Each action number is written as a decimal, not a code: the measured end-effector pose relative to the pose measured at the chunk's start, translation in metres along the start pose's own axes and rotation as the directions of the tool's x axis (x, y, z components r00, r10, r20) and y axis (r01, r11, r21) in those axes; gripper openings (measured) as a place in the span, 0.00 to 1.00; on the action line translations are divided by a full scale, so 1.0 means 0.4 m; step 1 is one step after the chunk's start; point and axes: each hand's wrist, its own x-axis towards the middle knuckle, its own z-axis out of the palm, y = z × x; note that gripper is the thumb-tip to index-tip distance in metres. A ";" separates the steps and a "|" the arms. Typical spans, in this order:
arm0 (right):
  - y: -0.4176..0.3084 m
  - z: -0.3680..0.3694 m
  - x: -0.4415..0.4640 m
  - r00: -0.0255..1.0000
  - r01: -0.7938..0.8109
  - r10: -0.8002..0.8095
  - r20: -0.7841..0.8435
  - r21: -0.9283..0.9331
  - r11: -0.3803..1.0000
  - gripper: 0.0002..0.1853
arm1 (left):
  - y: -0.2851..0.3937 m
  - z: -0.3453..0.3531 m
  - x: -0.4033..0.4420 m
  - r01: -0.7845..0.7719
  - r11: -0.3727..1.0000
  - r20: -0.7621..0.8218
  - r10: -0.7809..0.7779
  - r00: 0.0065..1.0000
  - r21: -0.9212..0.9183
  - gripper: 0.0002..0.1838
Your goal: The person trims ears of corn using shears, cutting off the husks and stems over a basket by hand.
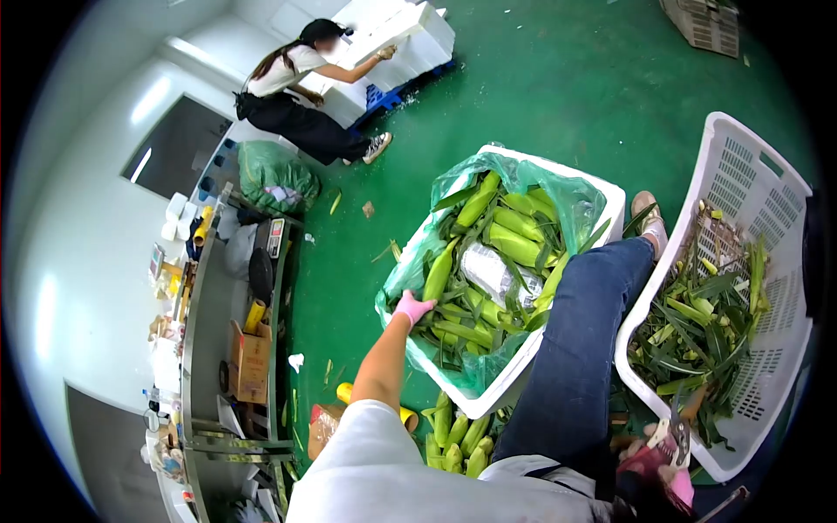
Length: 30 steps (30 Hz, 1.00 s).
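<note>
My left hand [412, 307], in a pink glove, is closed around the lower end of a green-husked corn ear [439, 272]. That ear lies at the left side of a white foam box [615, 196] lined with green plastic film [575, 187]. More corn ears [514, 244] fill the box, and a silvery wrapped pack [493, 275] rests among them. At the lower right, my right hand [658, 466], also in a pink glove, grips pruning shears [676, 431] beside a white plastic basket [629, 349]. Its fingers are partly hidden.
Cut husks and leaves [706, 322] lie in the basket. Loose corn ears [453, 440] are piled below the box. A steel workbench [205, 349] runs along the left. Another person [296, 87] bends over white foam boxes [410, 44] at the back. A green sack [275, 170] stands nearby.
</note>
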 end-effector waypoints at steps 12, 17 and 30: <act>-0.038 -0.101 -0.075 0.995 0.071 -0.073 0.063 0.036 0.997 0.44 | 0.350 0.048 -0.141 0.485 0.433 0.522 -0.039 0.852 -0.760 0.26; -0.130 -0.129 -0.071 0.996 0.025 -0.021 0.088 -0.047 0.999 0.43 | 0.454 -0.048 -0.418 0.315 0.321 0.449 0.587 0.673 -0.893 0.31; -0.422 -0.244 -0.005 0.866 0.156 -0.488 -0.110 -0.868 0.472 0.46 | 1.138 0.235 -0.982 0.011 0.634 0.625 0.766 -0.149 -0.773 0.44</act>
